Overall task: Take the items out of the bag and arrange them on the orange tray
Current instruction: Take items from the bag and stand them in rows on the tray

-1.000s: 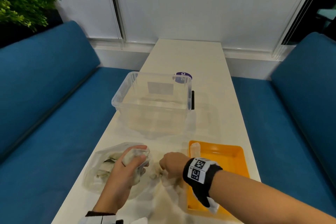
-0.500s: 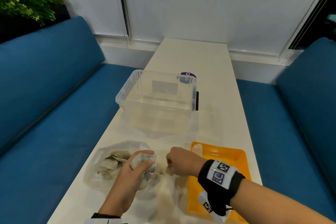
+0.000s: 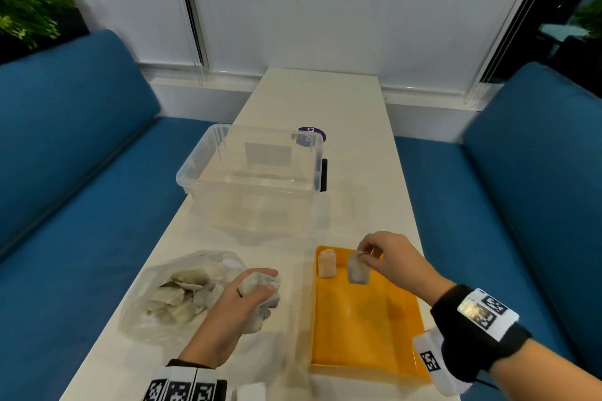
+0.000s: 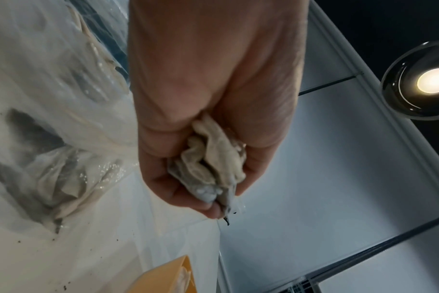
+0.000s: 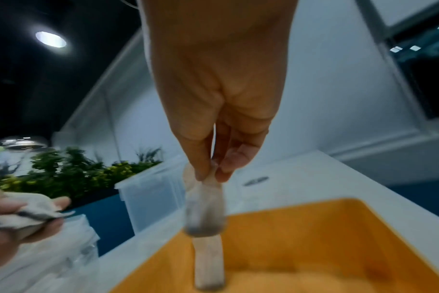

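Note:
A clear plastic bag [image 3: 176, 296] of pale tea bags lies on the white table, left of the orange tray [image 3: 365, 329]. My left hand [image 3: 250, 293] grips a bunch of tea bags [image 4: 213, 164] at the bag's right end. My right hand [image 3: 374, 254] pinches one tea bag [image 3: 357, 268] by its top; it hangs over the tray's far end. In the right wrist view the hanging tea bag [image 5: 204, 210] is above the tray [image 5: 313, 237]. Another tea bag [image 3: 326, 263] lies in the tray's far left corner.
A clear plastic bin [image 3: 254, 179] stands on the table beyond the bag and tray, with a purple round sticker [image 3: 311, 135] behind it. Blue sofas [image 3: 65, 172] flank the narrow table. A plant [image 3: 29, 10] sits at the far left.
My right hand has moved from beside my left hand over to the tray's far end, carrying one tea bag. My left hand still holds its bunch by the plastic bag.

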A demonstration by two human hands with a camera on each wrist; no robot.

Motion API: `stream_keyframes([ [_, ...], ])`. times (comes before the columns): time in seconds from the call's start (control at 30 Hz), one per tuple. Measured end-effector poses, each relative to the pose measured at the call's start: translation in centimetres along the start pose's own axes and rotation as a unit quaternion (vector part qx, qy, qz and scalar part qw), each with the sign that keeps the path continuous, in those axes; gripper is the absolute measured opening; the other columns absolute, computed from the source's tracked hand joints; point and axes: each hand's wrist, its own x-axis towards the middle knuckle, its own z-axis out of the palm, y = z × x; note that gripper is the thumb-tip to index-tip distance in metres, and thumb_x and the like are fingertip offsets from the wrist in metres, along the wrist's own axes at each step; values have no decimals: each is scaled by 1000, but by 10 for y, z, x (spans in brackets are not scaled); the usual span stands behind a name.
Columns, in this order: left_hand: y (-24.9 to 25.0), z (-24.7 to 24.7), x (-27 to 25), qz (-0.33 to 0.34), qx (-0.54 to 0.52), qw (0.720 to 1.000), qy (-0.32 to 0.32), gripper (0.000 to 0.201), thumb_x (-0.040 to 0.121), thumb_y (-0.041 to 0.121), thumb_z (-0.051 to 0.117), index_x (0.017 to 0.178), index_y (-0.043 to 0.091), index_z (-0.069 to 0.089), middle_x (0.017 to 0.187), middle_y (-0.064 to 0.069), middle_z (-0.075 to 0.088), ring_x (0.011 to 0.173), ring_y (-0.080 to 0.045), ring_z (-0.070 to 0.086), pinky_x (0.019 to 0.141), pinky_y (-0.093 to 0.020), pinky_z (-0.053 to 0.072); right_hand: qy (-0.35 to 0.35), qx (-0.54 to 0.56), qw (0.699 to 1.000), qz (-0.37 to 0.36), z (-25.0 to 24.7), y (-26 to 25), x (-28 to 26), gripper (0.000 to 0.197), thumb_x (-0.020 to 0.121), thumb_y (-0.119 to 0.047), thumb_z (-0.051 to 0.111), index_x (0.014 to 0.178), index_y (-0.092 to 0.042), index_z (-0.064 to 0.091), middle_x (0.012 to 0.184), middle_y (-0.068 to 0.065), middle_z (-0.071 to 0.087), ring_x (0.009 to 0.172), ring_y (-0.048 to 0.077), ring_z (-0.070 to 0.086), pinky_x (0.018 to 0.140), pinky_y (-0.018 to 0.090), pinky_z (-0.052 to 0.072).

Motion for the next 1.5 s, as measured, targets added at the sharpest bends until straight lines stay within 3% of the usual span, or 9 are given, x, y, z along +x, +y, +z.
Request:
stream_keyframes([
  [0.1,-1,1,0,-1,14,1000,-1,40,64,28,69,100,12,65,82,-11,58,78,-22,55,63,-25,43,-20,17,999,23,12,13,4,12,91,-19,58,96,-13,66,87,-4,59,80,9,53,68,11,41],
  [0.2,-3,0,0,-5,12,1000,2,52,53,36,71,99,12,65,81,-11,57,79,-24,54,64,-26,43,-39,19,998,45,21,22,10,11,91,-18,57,96,-14,65,89,-2,61,82,11,55,76,21,47],
  [0.27,-4,-1,0,-9,2,1000,0,49,57,30,71,100,9,64,82,-13,55,79,-25,53,63,-26,41,-58,4,997,52,25,25,15,10,90,-18,56,96,-16,64,92,-1,62,84,12,55,77,24,47],
  [0.53,-11,-3,0,-22,-1,1000,5,60,46,36,71,99,10,66,78,-8,59,69,-17,56,59,-23,42,-82,-14,994,74,39,30,29,4,89,-14,55,87,-17,55,83,0,56,75,15,52,58,16,37],
  [0.7,-8,0,2,-16,-9,1000,1,44,56,27,72,96,10,66,80,-9,59,65,-16,56,56,-22,43,-79,-11,994,80,43,29,33,5,91,-12,51,87,-12,53,84,6,57,75,17,51,57,16,36],
  [0.9,-5,3,5,-20,-17,1000,-10,44,57,25,72,97,9,66,77,-7,58,64,-15,55,56,-22,42,-77,-9,993,91,44,24,37,5,93,-15,51,90,-11,53,94,14,62,81,22,55,72,29,46],
  [1.03,-5,4,6,-22,-10,1000,-8,56,49,34,72,98,9,66,74,-4,59,65,-14,55,56,-22,43,-79,-50,991,95,44,20,38,4,94,-14,46,96,-10,49,93,13,60,81,24,56,75,34,49],
  [1.27,-1,9,5,-29,-17,999,-20,29,70,19,67,97,10,65,79,-7,59,70,-16,56,58,-21,45,-53,-102,989,88,41,17,37,29,94,-16,46,120,-12,35,95,11,62,80,25,60,71,35,53],
  [1.5,1,13,4,-37,-24,999,-18,17,90,7,55,105,5,63,81,-9,62,74,-17,58,62,-20,49,-38,-37,996,78,37,15,33,13,95,-11,44,106,-16,37,84,5,53,70,17,50,59,21,42],
])
